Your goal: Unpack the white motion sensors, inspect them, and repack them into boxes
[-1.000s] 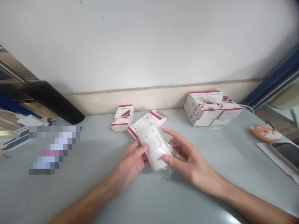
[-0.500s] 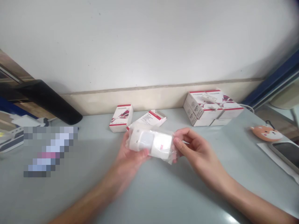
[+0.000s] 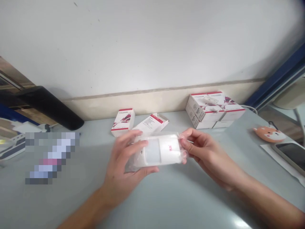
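Between my hands is a white motion detector in a clear plastic bag, lying lengthwise with a greyish window and a small pink mark on its face. My left hand grips its left end, fingers over the top edge and thumb along the bottom edge. At the other end, my right hand pinches the bag's plastic between thumb and fingers. Just behind the detector, a white and red carton lies with its end flap open, partly hidden by the detector and my left hand.
A small upright box stands behind my left hand. Stacked boxes sit against the wall at right. An orange animal-faced pouch and a phone lie far right. A black cylinder leans at left, near a blurred-out patch.
My left hand has shifted its hold, its fingers now over the top edge instead of beneath. The detector is turned more level and faces me more fully. My right hand keeps its pinch.
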